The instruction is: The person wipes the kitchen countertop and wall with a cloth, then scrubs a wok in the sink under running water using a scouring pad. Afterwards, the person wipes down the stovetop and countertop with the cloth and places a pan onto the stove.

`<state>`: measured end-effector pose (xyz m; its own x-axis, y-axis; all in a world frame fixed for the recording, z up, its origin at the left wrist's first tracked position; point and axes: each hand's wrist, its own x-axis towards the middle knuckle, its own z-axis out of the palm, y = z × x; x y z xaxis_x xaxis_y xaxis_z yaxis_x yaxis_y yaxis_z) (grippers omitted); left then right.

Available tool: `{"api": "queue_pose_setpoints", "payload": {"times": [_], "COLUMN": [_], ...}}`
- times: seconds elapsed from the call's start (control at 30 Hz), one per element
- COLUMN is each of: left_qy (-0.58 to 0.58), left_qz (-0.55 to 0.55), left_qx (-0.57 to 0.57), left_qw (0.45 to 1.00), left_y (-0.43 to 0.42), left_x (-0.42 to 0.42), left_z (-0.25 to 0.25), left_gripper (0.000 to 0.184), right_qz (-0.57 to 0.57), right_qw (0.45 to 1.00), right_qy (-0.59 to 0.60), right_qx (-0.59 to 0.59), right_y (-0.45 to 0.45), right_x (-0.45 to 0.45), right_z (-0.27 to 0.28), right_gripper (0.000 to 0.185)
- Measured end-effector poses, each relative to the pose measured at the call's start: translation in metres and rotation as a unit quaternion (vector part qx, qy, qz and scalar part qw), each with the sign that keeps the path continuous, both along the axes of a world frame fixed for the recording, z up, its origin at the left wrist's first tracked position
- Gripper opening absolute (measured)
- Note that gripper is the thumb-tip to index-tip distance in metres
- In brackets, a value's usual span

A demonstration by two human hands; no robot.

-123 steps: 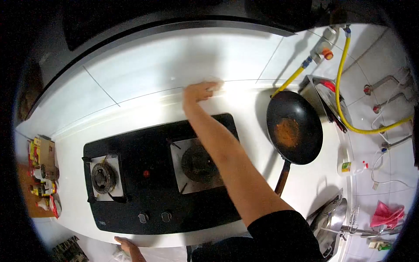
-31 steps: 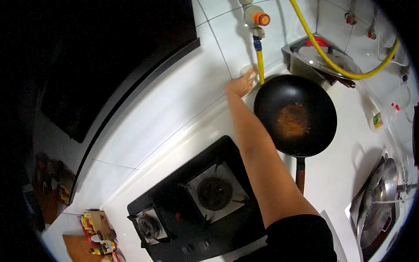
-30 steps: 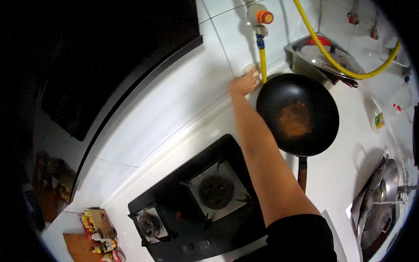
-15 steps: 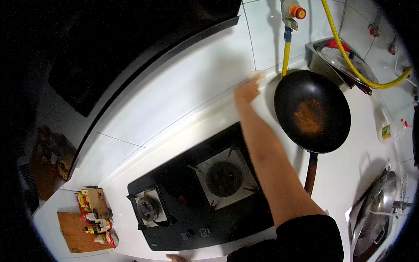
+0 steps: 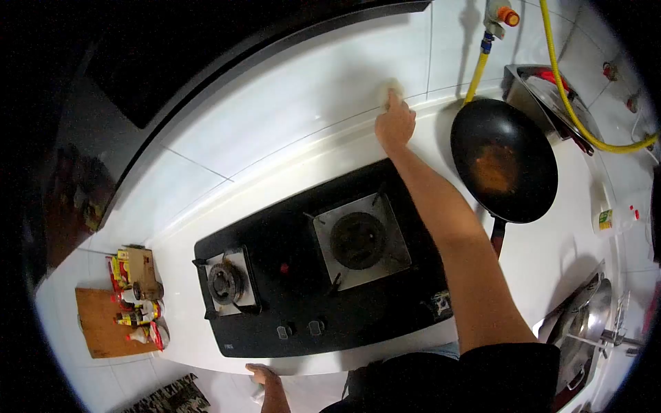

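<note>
My right hand (image 5: 396,127) reaches up to the white wall tiles behind the stove. Its fingers press a pale, blurred cloth (image 5: 391,93) flat against the tile, just above the counter's back ledge. My left hand (image 5: 263,375) rests at the counter's front edge, fingers stretched along it; a small whitish patch shows beneath, too unclear to name. Between the hands lies a black two-burner gas stove (image 5: 289,289). To the right of my right forearm, a black wok (image 5: 475,144) with a brownish patch inside stands on the counter.
Behind the wok, a lidded metal container (image 5: 527,100) stands near a yellow gas hose (image 5: 561,89). Several bottles (image 5: 141,313) and a wooden board (image 5: 96,320) are at the far left. A metal pan (image 5: 585,330) sits at the right. The dark range hood (image 5: 227,55) overhangs the wall.
My right hand has moved from the wall's lower edge up onto the tile with the cloth. The view has shifted, and more of my left hand shows at the counter edge.
</note>
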<state>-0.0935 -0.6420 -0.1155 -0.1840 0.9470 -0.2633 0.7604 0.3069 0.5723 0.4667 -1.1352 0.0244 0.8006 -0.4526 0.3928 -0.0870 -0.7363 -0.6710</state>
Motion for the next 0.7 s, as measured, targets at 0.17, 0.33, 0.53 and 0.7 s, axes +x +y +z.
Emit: {"api": "queue_pose_setpoints", "payload": {"times": [0.17, 0.33, 0.53, 0.7], "left_qy": [0.060, 0.089, 0.000, 0.100], "left_qz": [0.008, 0.009, 0.005, 0.007], "left_qx": [0.018, 0.031, 0.031, 0.006], "left_qw": [0.998, 0.995, 1.000, 0.995], "left_y": [-0.019, -0.016, -0.009, -0.001], "left_x": [0.012, 0.013, 0.004, -0.001], "left_z": [0.020, 0.018, 0.004, 0.006], "left_gripper": [0.084, 0.089, 0.098, 0.091], "right_qz": [0.372, 0.445, 0.498, 0.548], "right_qw": [0.863, 0.683, 0.751, 0.797], "right_qy": [-0.235, -0.142, -0.006, 0.040], "right_qx": [-0.250, -0.561, -0.434, -0.251], "right_y": [0.089, 0.185, 0.187, 0.078], "right_x": [0.008, 0.005, 0.025, 0.046], "right_z": [-0.026, -0.010, -0.055, -0.062], "right_gripper": [0.027, 0.026, 0.039, 0.054]}}
